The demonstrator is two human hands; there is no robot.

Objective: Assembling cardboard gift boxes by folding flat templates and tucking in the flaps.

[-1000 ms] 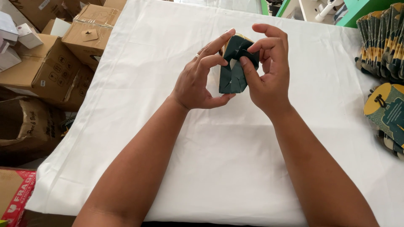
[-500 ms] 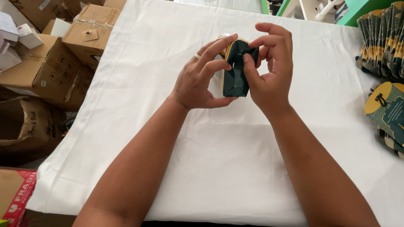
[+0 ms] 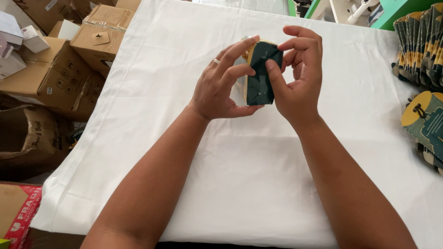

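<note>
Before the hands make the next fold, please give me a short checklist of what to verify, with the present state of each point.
1. Both hands hold the piece: ok. The left hand and the right hand grip the dark green card piece from each side.
2. Piece lifted off the white cloth: ok.
3. Right thumb presses the front face: ok.
4. Folds lie even: cannot tell, fingers cover the edges.
5. Stack of flat cards is apart from the hands: ok, it lies at the right edge.
6. Cardboard boxes stay off the cloth: ok.
</note>
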